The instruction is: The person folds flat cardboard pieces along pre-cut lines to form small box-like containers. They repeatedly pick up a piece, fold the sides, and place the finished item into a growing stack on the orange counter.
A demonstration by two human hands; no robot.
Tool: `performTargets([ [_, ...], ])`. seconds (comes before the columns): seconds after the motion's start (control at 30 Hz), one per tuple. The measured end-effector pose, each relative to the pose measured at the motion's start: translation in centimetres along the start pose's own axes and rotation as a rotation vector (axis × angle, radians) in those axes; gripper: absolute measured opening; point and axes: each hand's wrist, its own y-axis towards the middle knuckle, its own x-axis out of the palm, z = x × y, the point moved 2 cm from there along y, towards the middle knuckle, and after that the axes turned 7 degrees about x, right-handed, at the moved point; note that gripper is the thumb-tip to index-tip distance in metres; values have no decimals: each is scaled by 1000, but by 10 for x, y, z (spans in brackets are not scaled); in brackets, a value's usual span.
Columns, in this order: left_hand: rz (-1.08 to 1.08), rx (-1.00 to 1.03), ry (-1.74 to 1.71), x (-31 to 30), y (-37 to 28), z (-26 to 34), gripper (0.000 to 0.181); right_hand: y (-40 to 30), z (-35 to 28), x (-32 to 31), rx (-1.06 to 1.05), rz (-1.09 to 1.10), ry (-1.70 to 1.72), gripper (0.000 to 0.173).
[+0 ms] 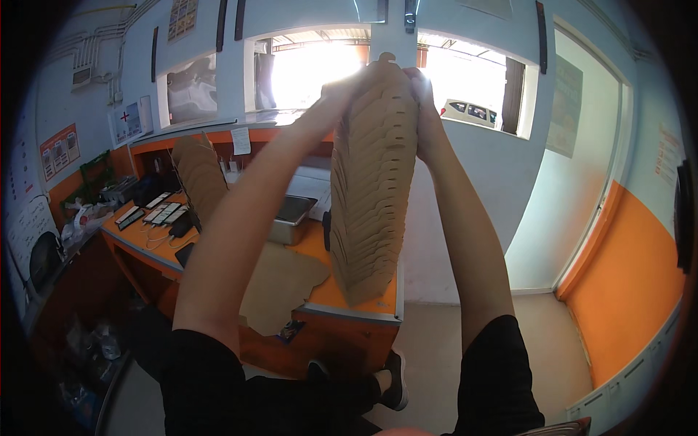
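Note:
A tall stack of nested, folded cardboard boxes rises from the right end of the orange table. Its layered edges and small slots face me. My left hand holds the upper left side, its fingers partly hidden and washed out by window glare. At the upper right side, my right hand grips the same stack, with fingertips near the top. Beneath my left forearm lies a flat cardboard blank, overhanging the table's front edge. A second cardboard stack stands farther left, partly covered by that forearm.
A metal container sits left of the tall stack. Several phones with cables and a black power bank occupy the table's left part. Serving windows open in the wall ahead. A door is at right.

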Motion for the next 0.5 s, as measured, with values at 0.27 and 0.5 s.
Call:
performTargets([
  [0.27, -113, 136, 346, -5, 13, -33, 49, -14, 8, 21, -11, 141, 110, 53],
  [0.5, 337, -9, -40, 10, -30, -44, 75, -6, 39, -3, 301, -21, 154, 71],
])
